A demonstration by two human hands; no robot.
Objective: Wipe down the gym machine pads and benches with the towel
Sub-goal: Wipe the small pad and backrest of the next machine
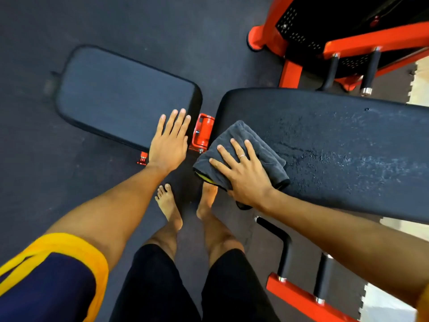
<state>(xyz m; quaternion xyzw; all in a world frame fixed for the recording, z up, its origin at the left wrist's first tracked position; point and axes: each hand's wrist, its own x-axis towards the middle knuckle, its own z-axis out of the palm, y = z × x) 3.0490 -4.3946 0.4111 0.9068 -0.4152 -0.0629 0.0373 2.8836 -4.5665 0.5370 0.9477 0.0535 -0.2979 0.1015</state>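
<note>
Right hand [241, 173] spread, pressing towel [245, 133] on back pad [336, 147]; left hand [169, 142] flat on seat pad [120, 96], red hinge [203, 133] between.

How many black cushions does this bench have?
2. The small seat pad is on the left, under the left hand. The long back pad is on the right, where the right hand presses the towel. Other machines' pads may be hidden.

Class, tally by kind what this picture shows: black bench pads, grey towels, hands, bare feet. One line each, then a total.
Black cushioned bench pads: 2, the short seat pad and the long back pad
Folded dark grey cloth towel: 1
Hands: 2, left hand and right hand
Bare feet: 2, left foot and right foot
Total: 7
</note>
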